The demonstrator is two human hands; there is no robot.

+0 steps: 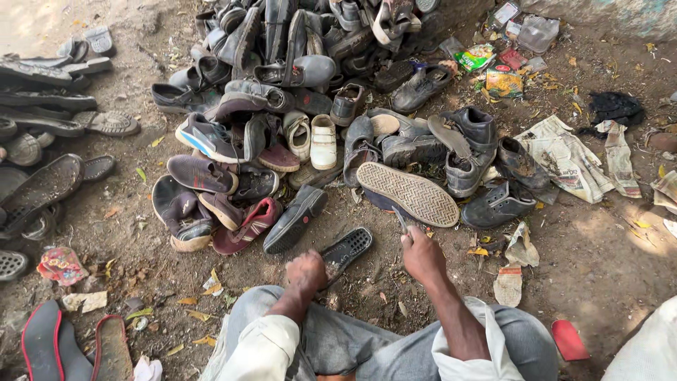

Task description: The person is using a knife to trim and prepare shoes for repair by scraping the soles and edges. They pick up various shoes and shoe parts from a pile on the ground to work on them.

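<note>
I sit on the dirt ground with my knees in grey trousers at the bottom of the view. My left hand [307,271] grips the near end of a black perforated shoe sole [347,249] that lies on the ground. My right hand [422,255] is closed around a thin metal blade [400,219] whose tip points up toward a large overturned shoe with a tan patterned sole [409,193]. A big heap of worn shoes [296,106] rises just beyond both hands.
Loose soles and sandals [49,123] lie along the left edge. Crumpled newspaper [568,159] and packets [502,81] lie at the right. A red insole [568,340] rests beside my right knee, and two red-edged soles [70,346] lie at the bottom left.
</note>
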